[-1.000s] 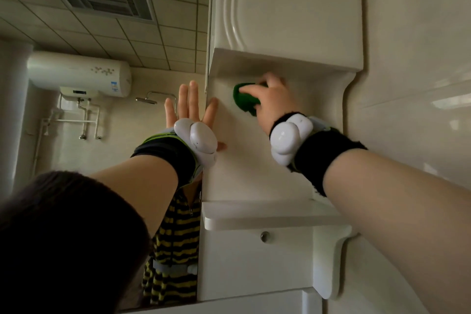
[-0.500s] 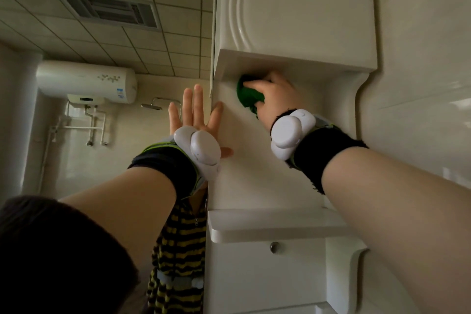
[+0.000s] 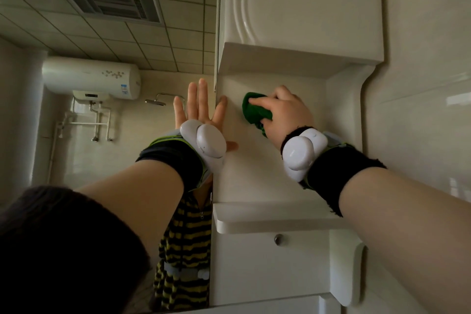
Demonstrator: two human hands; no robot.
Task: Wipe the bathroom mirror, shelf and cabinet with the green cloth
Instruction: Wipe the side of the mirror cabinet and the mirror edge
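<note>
Mirror fills the left half and reflects a tiled ceiling with vent, water heater, shower head and a yellow-black striped top. Cabinet sits right of it: closed door up top, open recess beneath, tiled wall beyond. Shelf forms the recess floor. Both forearms reach up, each with a black wristband and a white wrist unit.

Left hand: released, fingers straight and spread, laid flat across the seam between the mirror edge and the recess back panel. Right hand: grasping the green cloth, fingers curled round it, index finger on top.

The cloth is bunched against the back panel, upper left of the recess. It's near the upper unit's underside, well above the shelf, and just right of the left hand but apart from it. Small round knob on the front below the shelf.
</note>
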